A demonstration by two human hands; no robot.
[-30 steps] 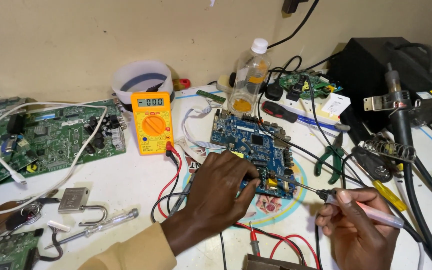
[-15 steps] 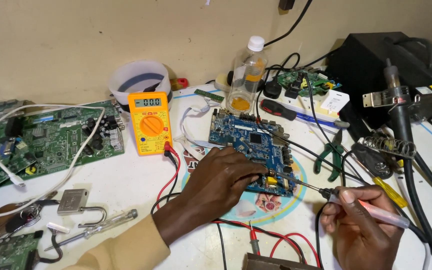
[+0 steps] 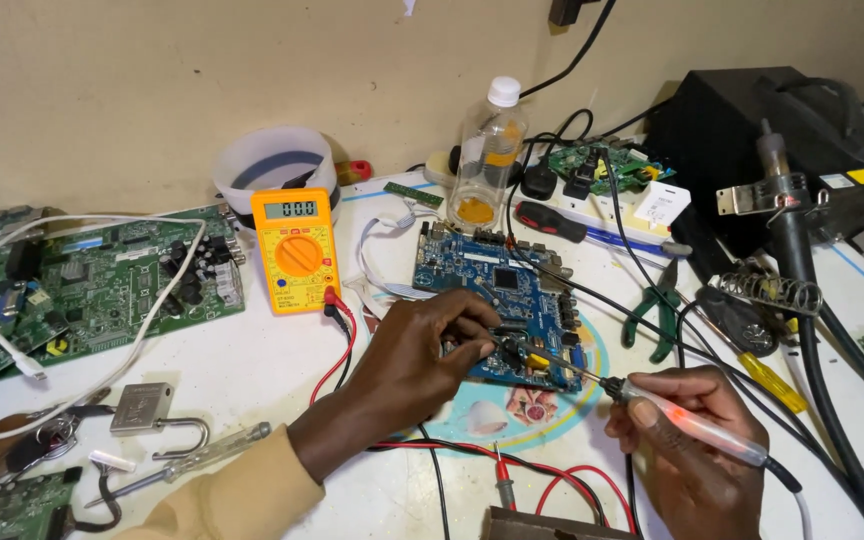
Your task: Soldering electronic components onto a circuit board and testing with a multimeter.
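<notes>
two hands (image 3: 422,345), one blue board (image 3: 497,295), one probe (image 3: 692,425)

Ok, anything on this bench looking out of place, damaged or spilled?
Nothing spilled or visibly damaged. One oddity: an open padlock lies among the circuit boards. A loose red probe lies unused near the bench's front edge, and wires cross the blue board.

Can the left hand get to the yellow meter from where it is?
Probably yes. The left hand rests on the blue circuit board, and the yellow meter lies close by with only thin probe leads between.
</notes>
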